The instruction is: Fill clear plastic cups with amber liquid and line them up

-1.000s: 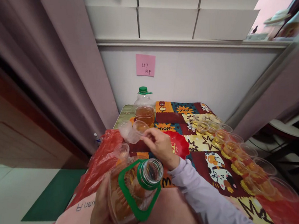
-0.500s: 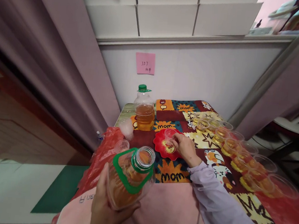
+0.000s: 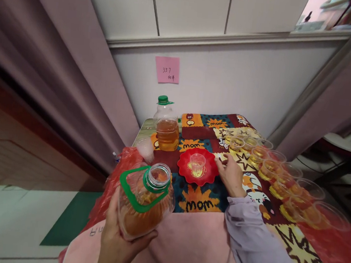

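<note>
My left hand (image 3: 116, 238) is wrapped round the lower part of an uncapped clear plastic jug (image 3: 141, 218) with a green handle and amber liquid inside. The jug is tilted slightly, its open mouth facing up. On the red scalloped plate (image 3: 183, 166) stands a clear plastic cup (image 3: 197, 164); whether it holds liquid I cannot tell. My right hand (image 3: 231, 174) is just right of the plate, apart from the cup, with thumb and fingers spread and nothing in them.
A second jug (image 3: 167, 135) with a green cap stands at the back left, beside a stack of cups (image 3: 145, 149). Rows of cups with yellow liquid (image 3: 269, 170) line the right side. A red plastic bag (image 3: 124, 166) covers the left edge. A patterned mat (image 3: 202, 199) lies underneath.
My right hand has let go of the cup and moved right, leaving the cup standing on the plate. The jug in my left hand has shifted slightly left.
</note>
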Action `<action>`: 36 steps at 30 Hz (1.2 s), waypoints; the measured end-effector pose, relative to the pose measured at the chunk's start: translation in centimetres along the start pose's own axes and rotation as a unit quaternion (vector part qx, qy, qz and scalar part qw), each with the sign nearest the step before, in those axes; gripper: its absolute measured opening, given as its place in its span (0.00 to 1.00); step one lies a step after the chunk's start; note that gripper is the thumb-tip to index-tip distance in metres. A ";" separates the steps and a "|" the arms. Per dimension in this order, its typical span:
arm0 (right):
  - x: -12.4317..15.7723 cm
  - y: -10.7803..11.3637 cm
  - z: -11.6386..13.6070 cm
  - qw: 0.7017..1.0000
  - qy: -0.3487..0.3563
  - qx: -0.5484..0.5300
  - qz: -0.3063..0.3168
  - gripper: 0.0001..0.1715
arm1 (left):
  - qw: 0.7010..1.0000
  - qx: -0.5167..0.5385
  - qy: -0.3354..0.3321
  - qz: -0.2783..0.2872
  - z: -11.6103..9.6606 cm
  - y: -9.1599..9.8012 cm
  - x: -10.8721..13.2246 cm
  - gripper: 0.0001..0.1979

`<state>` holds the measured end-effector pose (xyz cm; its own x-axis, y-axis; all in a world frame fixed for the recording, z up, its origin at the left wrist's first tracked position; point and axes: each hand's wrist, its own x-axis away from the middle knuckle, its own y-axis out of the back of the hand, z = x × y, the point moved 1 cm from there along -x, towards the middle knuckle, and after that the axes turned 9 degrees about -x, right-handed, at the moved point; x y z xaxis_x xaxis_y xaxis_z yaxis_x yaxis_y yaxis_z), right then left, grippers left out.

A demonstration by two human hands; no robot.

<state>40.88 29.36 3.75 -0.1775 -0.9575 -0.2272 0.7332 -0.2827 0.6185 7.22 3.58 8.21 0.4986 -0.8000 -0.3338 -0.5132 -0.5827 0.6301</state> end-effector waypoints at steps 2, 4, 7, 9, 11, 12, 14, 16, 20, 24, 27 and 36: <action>0.0 -0.8 -0.7 0.998 -0.025 0.037 0.046 0.29 | 1.000 -0.008 -0.006 0.003 -0.8 0.0 -0.1 0.73; 0.0 -1.5 -1.0 0.996 -0.027 0.047 0.073 0.26 | 1.000 -0.008 -0.009 -0.009 -1.6 -0.1 -0.1 0.73; 0.0 -2.0 -1.1 0.996 -0.012 0.043 0.083 0.23 | 0.999 0.006 -0.002 -0.037 -2.5 -0.3 0.0 0.71; 0.1 -2.0 -1.0 0.995 -0.004 0.042 0.089 0.22 | 0.999 0.007 -0.003 -0.043 -2.4 -0.6 0.1 0.72; 0.3 -1.9 -1.0 0.995 -0.002 0.042 0.094 0.23 | 0.999 0.001 -0.012 -0.046 -1.9 -0.7 0.1 0.73; 0.4 -1.8 -1.0 0.995 -0.002 0.042 0.095 0.23 | 0.999 -0.002 -0.020 -0.049 -1.6 -0.8 0.0 0.73; 0.7 -1.7 -1.0 0.994 -0.003 0.041 0.100 0.23 | 0.998 -0.006 -0.035 -0.051 -1.2 -0.8 -0.1 0.71; 0.8 -1.3 -1.0 0.993 -0.003 0.042 0.109 0.23 | 0.998 -0.007 -0.048 -0.040 -1.2 -0.9 -0.2 0.71; 0.6 0.4 -0.2 1.000 0.004 0.002 0.022 0.33 | 0.998 0.006 -0.068 0.008 -1.5 -1.2 -0.6 0.73; 2.6 1.3 3.3 0.956 0.076 -0.276 -0.056 0.35 | 0.998 0.012 -0.068 0.010 -1.2 -1.8 -0.7 0.74; 6.7 -0.2 7.6 0.845 0.088 -0.509 0.139 0.41 | 0.998 0.005 -0.064 0.016 -1.3 -1.9 -0.9 0.73; 10.3 -2.0 15.8 0.680 0.010 -0.654 0.332 0.50 | 0.996 -0.042 -0.076 0.030 -4.4 -2.3 -1.9 0.70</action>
<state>27.24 19.21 12.05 0.4764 -0.8451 -0.2425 0.6071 0.5157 -0.6045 10.55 7.07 10.42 0.3534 -0.8496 -0.3916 -0.4756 -0.5237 0.7068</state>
